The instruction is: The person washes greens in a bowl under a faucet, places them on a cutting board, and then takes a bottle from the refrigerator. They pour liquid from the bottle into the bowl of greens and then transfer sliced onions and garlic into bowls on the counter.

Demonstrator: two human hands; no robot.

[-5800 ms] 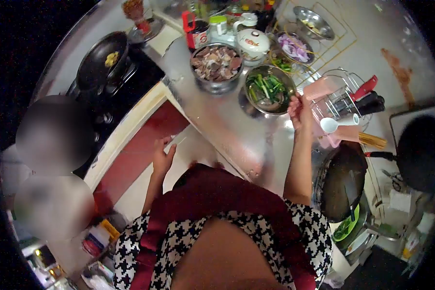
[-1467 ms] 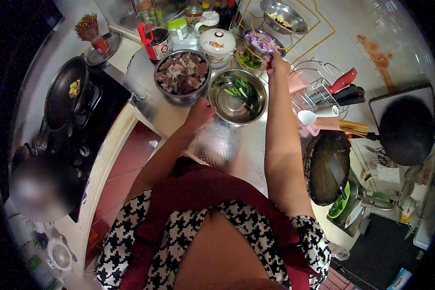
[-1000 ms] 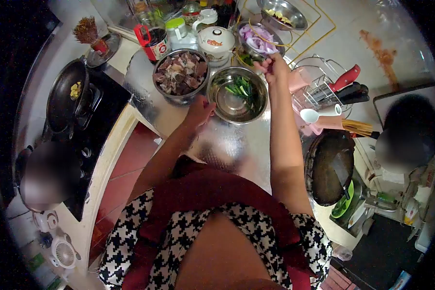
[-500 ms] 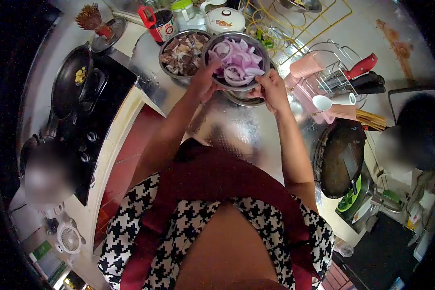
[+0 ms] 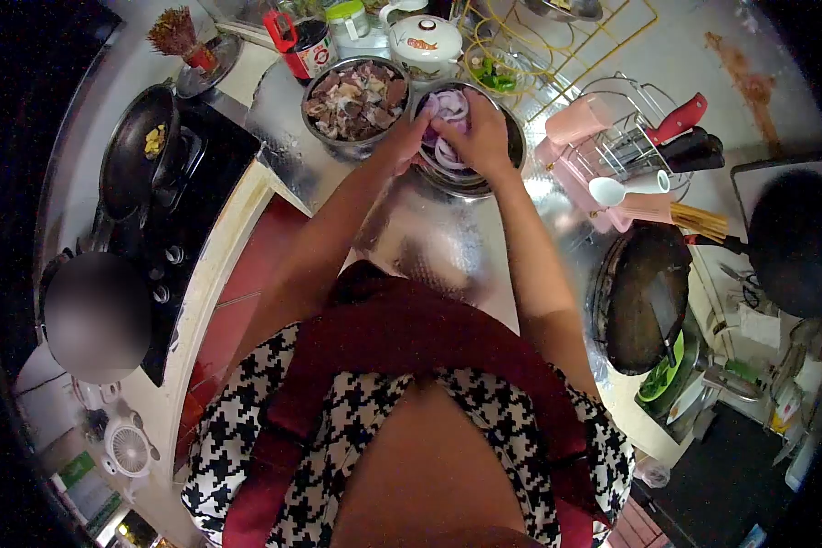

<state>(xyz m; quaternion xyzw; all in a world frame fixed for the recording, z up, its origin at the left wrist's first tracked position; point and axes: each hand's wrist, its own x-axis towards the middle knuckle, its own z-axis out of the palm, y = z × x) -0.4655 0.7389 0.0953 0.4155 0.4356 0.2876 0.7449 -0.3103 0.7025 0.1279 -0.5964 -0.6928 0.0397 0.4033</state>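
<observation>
A metal bowl of sliced purple onion (image 5: pixel 447 108) sits over a wider metal bowl (image 5: pixel 513 151) on the foil-covered counter. My left hand (image 5: pixel 413 142) is at the left side of the onion bowl, fingers curved round its edge. On the right, my right hand (image 5: pixel 484 132) lies bent over the onion and the bowl's rim; its fingertips are partly hidden. Whether it grips onion or rim cannot be made out. Just left of my hands stands a metal bowl of chopped meat (image 5: pixel 356 100).
A wok (image 5: pixel 137 155) holding yellow pieces is on the stove at left. Behind the bowls stand a red-capped bottle (image 5: pixel 309 50) and a white lidded pot (image 5: pixel 425 44). At right are a utensil rack (image 5: pixel 626 137) and a round board with a cleaver (image 5: pixel 647 301).
The onion bowl has come down and slightly right, lower over the wider bowl. My right hand has shifted from its lower right rim up and over the onion.
</observation>
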